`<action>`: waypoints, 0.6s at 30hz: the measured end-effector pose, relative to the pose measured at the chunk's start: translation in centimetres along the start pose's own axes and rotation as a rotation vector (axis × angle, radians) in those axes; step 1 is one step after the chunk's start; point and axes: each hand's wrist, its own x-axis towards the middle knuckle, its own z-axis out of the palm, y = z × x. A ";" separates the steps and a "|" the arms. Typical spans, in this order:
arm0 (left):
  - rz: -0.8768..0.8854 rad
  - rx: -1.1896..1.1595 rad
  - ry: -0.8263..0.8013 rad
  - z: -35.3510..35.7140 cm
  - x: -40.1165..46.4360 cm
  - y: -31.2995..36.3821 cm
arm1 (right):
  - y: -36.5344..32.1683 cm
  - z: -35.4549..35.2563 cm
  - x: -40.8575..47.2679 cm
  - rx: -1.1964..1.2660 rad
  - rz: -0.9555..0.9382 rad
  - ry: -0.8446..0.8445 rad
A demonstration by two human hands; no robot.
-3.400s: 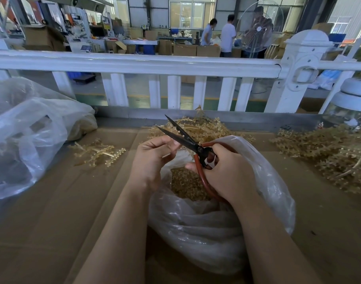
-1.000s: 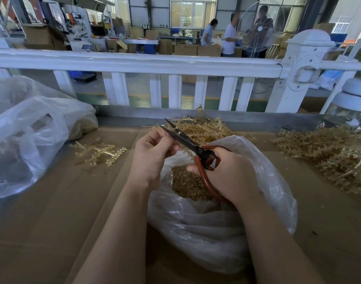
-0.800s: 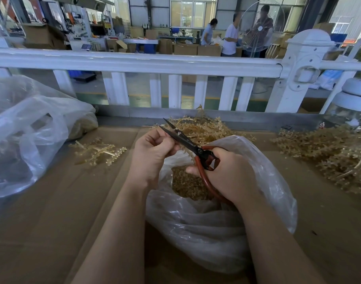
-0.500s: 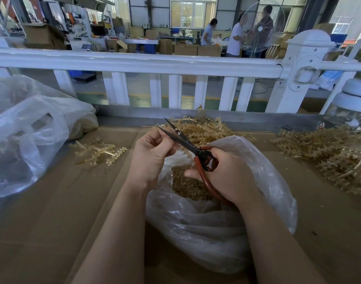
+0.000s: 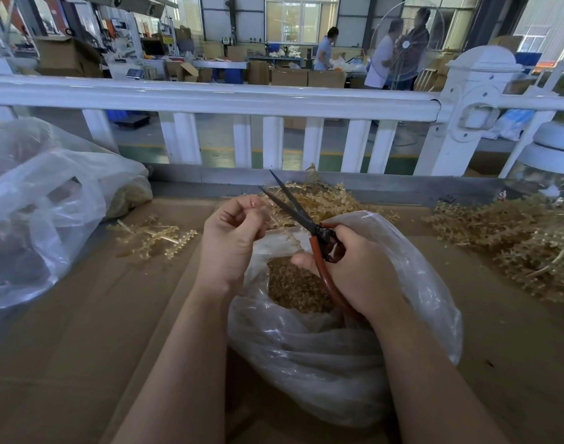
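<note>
A thin plastic sprig (image 5: 285,233) is pinched at its upper end by the left hand (image 5: 232,241), and its long axis slants down and rightwards to the open bag (image 5: 338,363) at mid-worktop (image 5: 82,331). The scissors (image 5: 306,221) are gripped by the right hand (image 5: 354,270), blades parted, and are held just beside the sprig on its far side.
</note>
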 end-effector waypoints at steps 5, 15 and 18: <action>0.024 0.048 0.058 -0.1 0.0 -0.4 | -0.2 0.0 0.0 0.121 0.032 0.021; -0.026 0.034 -0.027 -0.1 0.1 -0.4 | -0.1 0.4 0.1 -0.046 -0.012 -0.006; -0.061 0.027 -0.095 0.1 0.1 -0.4 | 0.1 0.5 0.0 -0.058 -0.029 0.009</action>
